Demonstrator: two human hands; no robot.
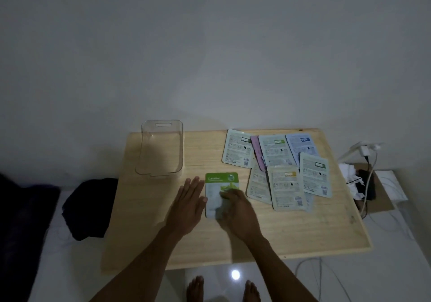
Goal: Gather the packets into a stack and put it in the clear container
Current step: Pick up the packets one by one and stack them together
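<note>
Nearest the viewer, two bare feet stand on the floor below the worktop edge. Above them the left hand lies flat and spread, fingers extended, its thumb side touching the left edge of the green cucumber packet. The right hand rests on that packet's lower right part, fingers curled over it; blur hides whether it pinches or merely presses. The packet lies face up, long axis running away from the viewer. The remaining packets lie face down in an overlapping spread to the right and beyond, nearer the right hand, which appears better placed to draw them in. The clear container sits empty at far left, just beyond the left hand, nothing between. Cables and a charger lie off the worktop's right edge.
</note>
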